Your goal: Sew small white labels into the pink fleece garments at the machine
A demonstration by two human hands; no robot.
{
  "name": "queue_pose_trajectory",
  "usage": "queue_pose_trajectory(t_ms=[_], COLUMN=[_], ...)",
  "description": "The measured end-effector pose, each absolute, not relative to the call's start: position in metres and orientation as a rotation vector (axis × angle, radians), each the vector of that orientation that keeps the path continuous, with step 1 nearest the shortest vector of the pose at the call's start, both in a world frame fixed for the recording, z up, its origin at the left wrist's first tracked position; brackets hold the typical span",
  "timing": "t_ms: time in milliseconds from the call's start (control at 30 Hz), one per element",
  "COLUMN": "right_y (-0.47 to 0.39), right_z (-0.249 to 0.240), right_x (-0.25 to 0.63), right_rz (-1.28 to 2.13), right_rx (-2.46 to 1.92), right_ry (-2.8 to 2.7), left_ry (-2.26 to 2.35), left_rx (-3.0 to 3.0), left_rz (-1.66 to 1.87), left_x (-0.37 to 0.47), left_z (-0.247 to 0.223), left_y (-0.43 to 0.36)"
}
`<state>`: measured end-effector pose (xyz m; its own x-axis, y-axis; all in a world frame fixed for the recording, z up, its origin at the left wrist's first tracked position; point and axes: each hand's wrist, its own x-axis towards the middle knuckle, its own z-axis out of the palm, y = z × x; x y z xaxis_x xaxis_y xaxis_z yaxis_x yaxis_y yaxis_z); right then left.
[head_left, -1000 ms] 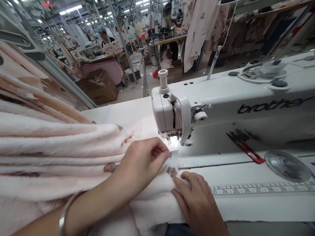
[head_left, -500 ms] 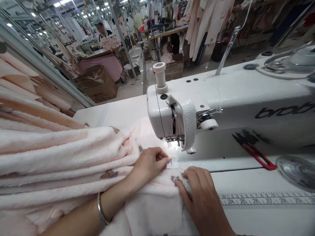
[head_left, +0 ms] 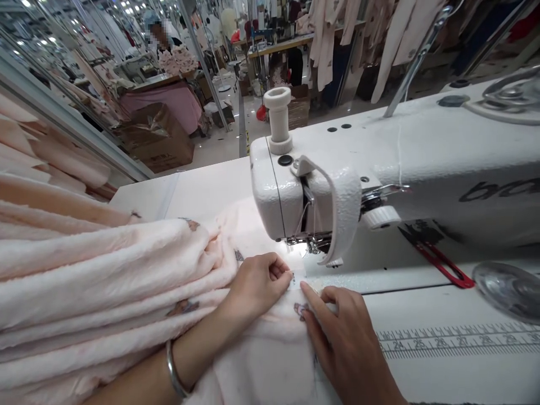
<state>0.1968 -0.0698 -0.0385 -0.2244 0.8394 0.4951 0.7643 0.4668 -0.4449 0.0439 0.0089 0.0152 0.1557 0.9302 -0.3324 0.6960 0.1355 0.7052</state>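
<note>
Soft pale pink fabric (head_left: 109,264) with small brown prints lies in folds over the left of the table and in front of the white sewing machine (head_left: 304,185). My left hand (head_left: 257,284) rests on it, thumb and fingertips closed on the edge of a small white label (head_left: 297,278). Just right of it, my right hand (head_left: 346,332) has its index fingertip at the label's right corner and its thumb on the fabric beside a printed motif. The label lies on the fabric, just in front of the lit needle area.
Red-handled snips (head_left: 442,261) lie under the machine arm, near a clear round dish (head_left: 508,292). A ruler scale (head_left: 455,340) runs along the table's right front. Pink pieces hang at the left. Behind are a cardboard box (head_left: 158,140) and a person (head_left: 162,36).
My right index finger has stretched forward from the fabric edge to the label. My left hand has hardly moved. The machine looks slightly nearer as the view has shifted.
</note>
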Motion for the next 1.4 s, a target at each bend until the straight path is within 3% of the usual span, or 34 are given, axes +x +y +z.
queue_pose_trajectory(t_ms=[400,533,733,1400], right_y=[-0.068,-0.067,-0.067,-0.066], right_z=[-0.037,-0.035,-0.034,-0.031], right_x=[0.197,0.196,0.196,0.195], right_rz=[0.116,0.126,0.145,0.07], right_rx=[-1.32,-1.332,-1.334,-1.409], right_ry=[-2.031,-2.059,-2.068,-2.166], left_ry=[1.625,1.555,0.963,0.897], left_rx=[1.772,2.266,2.957,2.974], left_rz=[0.281,0.27,0.156,0.092], left_x=[0.043,0.03,0.01,0.007], left_z=[0.013,0.021,0.024,0.006], left_y=[0.009,-0.01,-0.036,-0.031])
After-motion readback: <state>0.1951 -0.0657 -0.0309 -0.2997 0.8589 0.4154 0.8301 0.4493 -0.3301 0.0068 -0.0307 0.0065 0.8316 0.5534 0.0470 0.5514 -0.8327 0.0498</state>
